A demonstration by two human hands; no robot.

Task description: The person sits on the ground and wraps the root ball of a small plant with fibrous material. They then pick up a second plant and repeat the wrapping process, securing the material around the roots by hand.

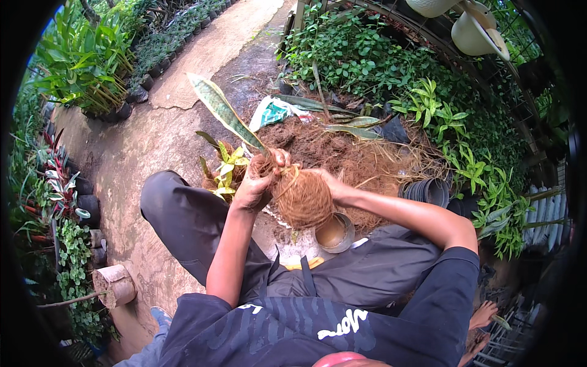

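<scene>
A round ball of brown coconut fibre [302, 200], wound with thin yellowish string, is held above my lap. From its upper left side rises a snake plant leaf [227, 113] with pale edges, tilted up and to the left. My left hand [257, 186] is closed around the fibre at the leaf's base, thumb and fingers pressed in. Against the ball's far right side rests my right hand [327, 185]; its fingers curl behind the ball and are mostly hidden. Just below the ball, a small round pot [335, 233] with brownish contents stands by my lap.
Loose coconut fibre [367, 160] is heaped beyond my hands, beside a green-and-white bag [275, 112] and cut snake plant leaves [351, 130]. A small yellow-green plant [229, 162] stands left of them. Stacked black pots [428, 192] lie right. Bare feet [483, 317] show lower right.
</scene>
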